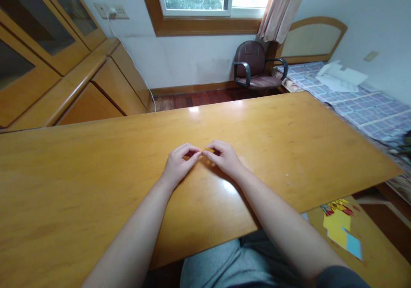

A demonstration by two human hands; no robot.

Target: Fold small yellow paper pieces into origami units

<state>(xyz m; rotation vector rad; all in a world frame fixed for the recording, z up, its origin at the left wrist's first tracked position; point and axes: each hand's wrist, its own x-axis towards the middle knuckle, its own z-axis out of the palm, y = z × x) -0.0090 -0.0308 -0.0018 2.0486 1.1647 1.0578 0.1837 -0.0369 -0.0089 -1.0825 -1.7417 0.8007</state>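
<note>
My left hand (182, 161) and my right hand (224, 156) meet fingertip to fingertip over the middle of the wooden table (105, 181). On each hand the thumb and index finger are pinched together. Whatever lies between the fingertips is too small to name; a bit of yellow shows inside the curl of the right fingers, and it may be only the tabletop. Both wrists stay low, close to the table's glossy surface.
A lower surface (385, 253) at the right holds yellow paper (337, 228), blue paper (353, 246) and a red-and-yellow pile (340, 206). Beyond the table stand an office chair (252, 63), a bed (359, 103) and a wooden cabinet (80, 86).
</note>
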